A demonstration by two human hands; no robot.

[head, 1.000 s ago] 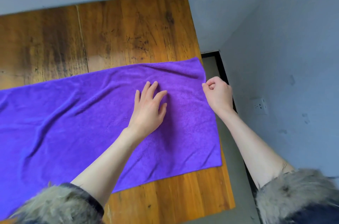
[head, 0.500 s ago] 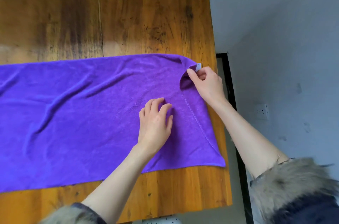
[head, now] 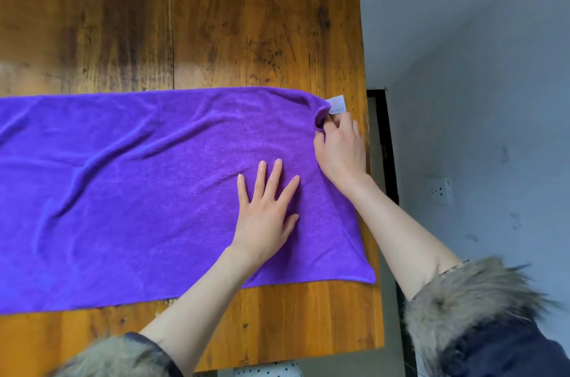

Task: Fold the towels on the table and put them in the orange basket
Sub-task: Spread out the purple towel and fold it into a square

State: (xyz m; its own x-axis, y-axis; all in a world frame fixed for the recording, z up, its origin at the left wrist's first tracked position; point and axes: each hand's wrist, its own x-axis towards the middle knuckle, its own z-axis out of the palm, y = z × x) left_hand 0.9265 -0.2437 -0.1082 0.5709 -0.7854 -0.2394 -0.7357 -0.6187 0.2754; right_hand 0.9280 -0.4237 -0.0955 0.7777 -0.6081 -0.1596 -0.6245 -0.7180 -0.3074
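A purple towel (head: 138, 185) lies spread flat across the wooden table (head: 246, 31), running off the left edge of the view. My left hand (head: 266, 213) rests flat on its right part with fingers straight and spread. My right hand (head: 340, 148) pinches the towel's far right corner, which is bunched up there, beside a small white label (head: 336, 104). The orange basket is out of view.
The table's right edge (head: 371, 191) runs just past the towel's right end, with floor and a grey wall beyond. A wall socket (head: 439, 191) sits low on that wall. Bare wood lies behind and in front of the towel.
My right hand took hold of the towel's far right corner and bunched it, baring the label. My left hand curled, then flattened again on the cloth.
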